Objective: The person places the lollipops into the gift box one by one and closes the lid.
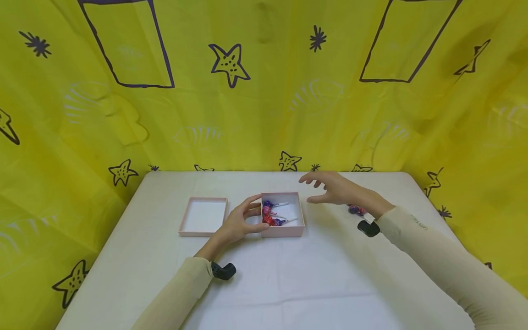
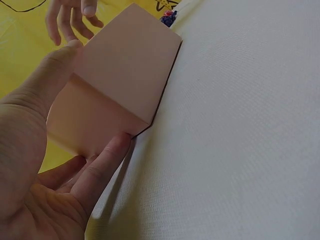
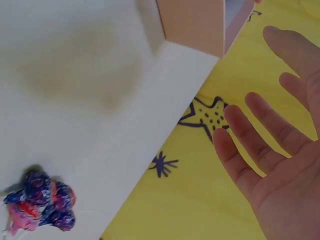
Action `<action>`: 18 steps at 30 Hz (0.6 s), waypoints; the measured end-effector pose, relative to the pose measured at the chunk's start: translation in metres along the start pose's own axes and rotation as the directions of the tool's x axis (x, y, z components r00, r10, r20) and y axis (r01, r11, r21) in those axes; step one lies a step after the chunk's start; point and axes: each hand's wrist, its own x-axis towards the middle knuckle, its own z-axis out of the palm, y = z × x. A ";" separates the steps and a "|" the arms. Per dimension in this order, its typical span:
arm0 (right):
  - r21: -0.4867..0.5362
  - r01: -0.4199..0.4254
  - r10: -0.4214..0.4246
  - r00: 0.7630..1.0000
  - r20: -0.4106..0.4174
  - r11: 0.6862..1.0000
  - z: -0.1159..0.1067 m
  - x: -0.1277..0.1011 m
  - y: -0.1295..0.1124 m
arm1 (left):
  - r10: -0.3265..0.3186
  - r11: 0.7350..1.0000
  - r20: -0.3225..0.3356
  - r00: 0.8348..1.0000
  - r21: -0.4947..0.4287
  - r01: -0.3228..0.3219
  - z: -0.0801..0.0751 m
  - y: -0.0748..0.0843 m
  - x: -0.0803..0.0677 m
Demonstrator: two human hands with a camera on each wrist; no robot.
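Currently the left hand [image 1: 239, 224] pinches the box [image 1: 283, 213] of lollipops [image 1: 270, 215] mid-bench while the right hand [image 1: 332, 189] hovers spread beside it; a careless reach risks tipping it, spilling sweets.

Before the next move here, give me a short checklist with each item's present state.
1. Left hand steadies pink box: ok, thumb and fingers on its left wall.
2. Right hand free: ok, open, holding nothing.
3. Lollipops in box: ok, several inside.
4. Lollipops on table: not ok, a cluster lies outside, by the right wrist.
5. Lid within reach: ok, upturned left of box.
6. Number left outside: cannot tell.
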 end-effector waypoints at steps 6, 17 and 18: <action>0.018 -0.052 0.053 0.998 -0.029 0.998 -0.003 -0.013 0.025 | -0.001 1.000 0.000 1.000 -0.001 0.001 0.000 -0.001 0.000; -0.016 -0.124 0.122 0.988 -0.095 0.992 -0.013 -0.039 0.074 | -0.009 1.000 -0.004 1.000 -0.014 0.009 0.001 0.001 0.000; -0.015 -0.129 0.127 0.987 -0.098 0.992 -0.014 -0.041 0.078 | -0.011 1.000 -0.005 1.000 -0.013 0.011 0.001 0.001 0.000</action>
